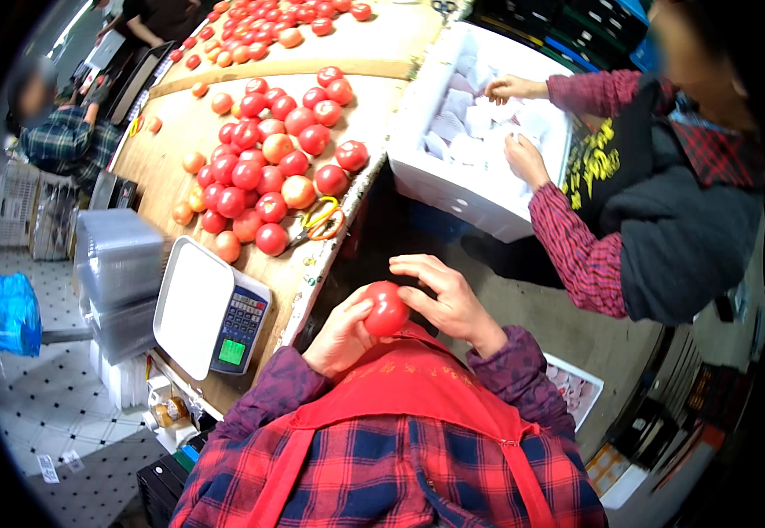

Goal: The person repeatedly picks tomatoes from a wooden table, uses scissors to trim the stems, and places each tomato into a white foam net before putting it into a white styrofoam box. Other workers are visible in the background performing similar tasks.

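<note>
In front of my red apron, my left hand is closed around a shiny red tomato. Beside it, my right hand has its fingers stretched out and apart, the thumb side against or very near the tomato; contact is hard to make out. A loose pile of red tomatoes covers part of the wooden table ahead on the left. Scissors with yellow and orange handles lie at the pile's near edge. Closer to me stands a white weighing scale with a lit green display.
Across from me, a co-worker reaches both hands into a white foam box of pale padding pieces. Clear plastic containers are stacked left of the scale. A white tray sits low on my right. Another person is at far left.
</note>
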{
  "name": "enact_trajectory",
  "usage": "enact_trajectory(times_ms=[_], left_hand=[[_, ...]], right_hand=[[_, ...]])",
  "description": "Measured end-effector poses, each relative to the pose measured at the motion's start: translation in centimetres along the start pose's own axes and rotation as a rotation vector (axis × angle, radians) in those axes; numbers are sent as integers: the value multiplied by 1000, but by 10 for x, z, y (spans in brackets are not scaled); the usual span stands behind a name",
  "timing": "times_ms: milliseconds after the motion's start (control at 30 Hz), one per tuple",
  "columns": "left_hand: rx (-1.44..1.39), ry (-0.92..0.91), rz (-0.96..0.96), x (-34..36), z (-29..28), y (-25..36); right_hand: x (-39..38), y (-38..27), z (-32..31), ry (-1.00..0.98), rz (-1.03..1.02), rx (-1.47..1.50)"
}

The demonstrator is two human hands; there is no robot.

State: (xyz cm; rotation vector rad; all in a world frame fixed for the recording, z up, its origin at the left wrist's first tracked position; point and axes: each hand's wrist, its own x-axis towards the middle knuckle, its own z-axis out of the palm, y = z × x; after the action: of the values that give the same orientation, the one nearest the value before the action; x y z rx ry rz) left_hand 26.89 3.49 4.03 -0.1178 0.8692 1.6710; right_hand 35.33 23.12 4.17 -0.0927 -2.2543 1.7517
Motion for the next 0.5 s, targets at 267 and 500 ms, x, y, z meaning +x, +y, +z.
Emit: enact_trajectory(times_ms=[267, 500], left_hand=[[-169, 86, 131, -25, -56, 39], [-260, 13, 286, -45, -79, 71]], right_hand=[[131, 69, 92, -194, -133, -411], [182, 117, 143, -551, -168, -779]])
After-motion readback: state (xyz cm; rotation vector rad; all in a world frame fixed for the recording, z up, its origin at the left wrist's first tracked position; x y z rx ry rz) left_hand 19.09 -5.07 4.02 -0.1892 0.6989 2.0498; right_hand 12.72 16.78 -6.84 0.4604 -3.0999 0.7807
